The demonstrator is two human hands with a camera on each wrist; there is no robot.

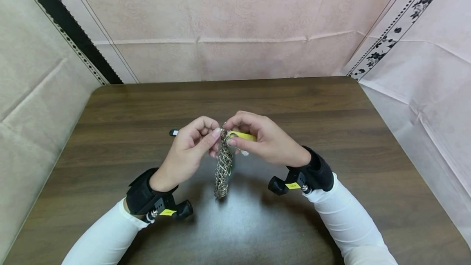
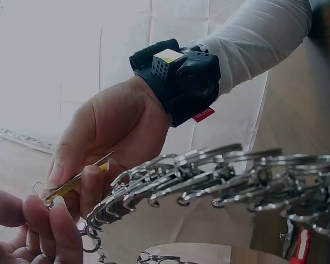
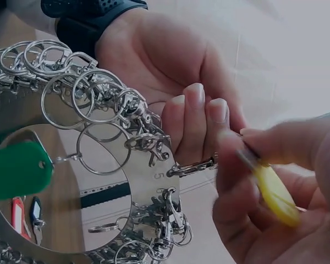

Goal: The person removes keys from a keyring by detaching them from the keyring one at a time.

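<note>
A round metal key rack point(image 1: 222, 175), seen edge-on in the head view, hangs upright between the hands. Several clips and split rings line its rim, and the right wrist view shows its flat plate point(image 3: 147, 186) with a large round hole. My left hand point(image 1: 187, 150) pinches a small metal clip point(image 3: 195, 166) at the top of the rim. Just right of it, my right hand point(image 1: 272, 142) grips a yellow key tag point(image 1: 243, 135), its metal end up against the left fingertips. A green key tag point(image 3: 16, 170) hangs from one ring.
Behind the left hand, a dark key tag point(image 1: 173, 133) lies on the brown wooden table point(image 1: 147, 105). Through the rack's hole, the right wrist view also shows a red key tag point(image 3: 17, 217) on the tabletop. Pale patterned cloth point(image 1: 228, 19) surrounds the table's back and sides.
</note>
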